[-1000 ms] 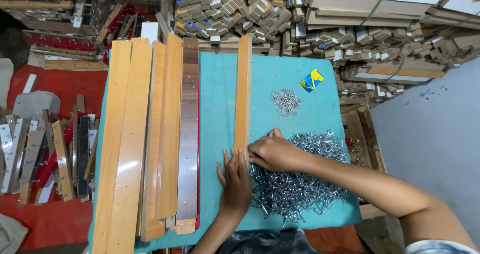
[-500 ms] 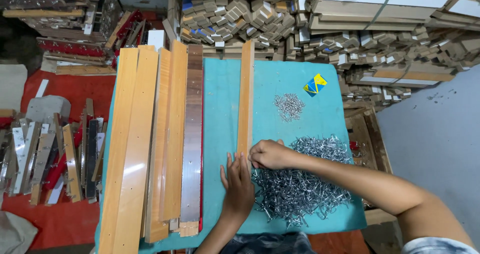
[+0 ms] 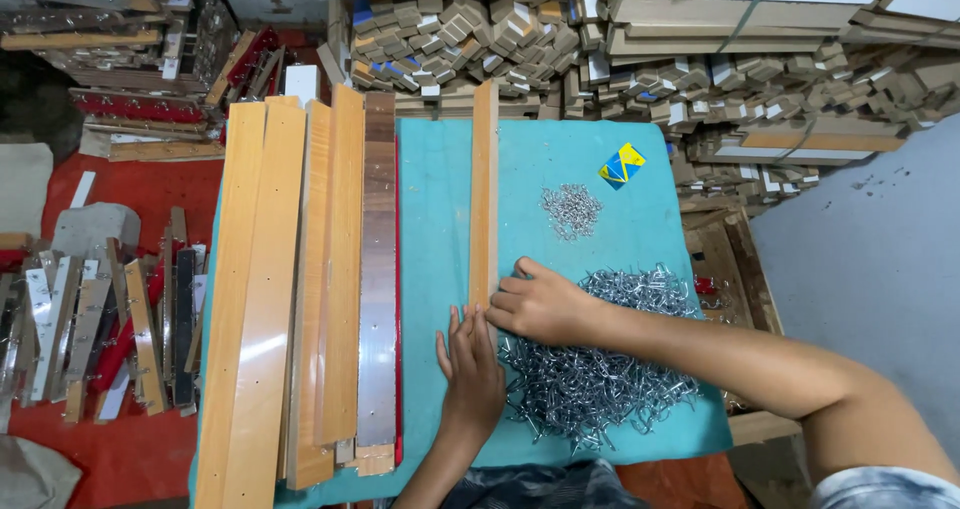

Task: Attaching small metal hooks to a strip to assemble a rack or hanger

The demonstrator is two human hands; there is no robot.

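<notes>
Hands are met at the near end of a single narrow wooden strip (image 3: 484, 194) laid lengthwise on the teal table cover (image 3: 435, 199). Left hand (image 3: 472, 371) is laid flat, fingers extended and together, palm down on the cover just below the strip's end; nothing is gripped. Right hand (image 3: 540, 304) is curled loosely at the strip's near right edge, fingertips tucked under; whether a clip is pinched there cannot be told.

Judged: the strip is best pinned flat by the left palm while small hardware is seated by the right, kept square to the edge so the strip is not skewed.

Big heap of bent wire clips (image 3: 600, 369) lies under the right forearm, shiny, tangled, springy-looking. Smaller clip pile (image 3: 571, 210) sits further up, apart. Blue-and-yellow folded packet (image 3: 621, 164) lies beyond it. Stack of long planks (image 3: 300, 279) fills the left of the table: pale smooth laminate, one dark glossy walnut-toned strip (image 3: 378, 269), small drilled holes seen. Cardboard and wood offcuts (image 3: 450, 29) are heaped behind.
</notes>
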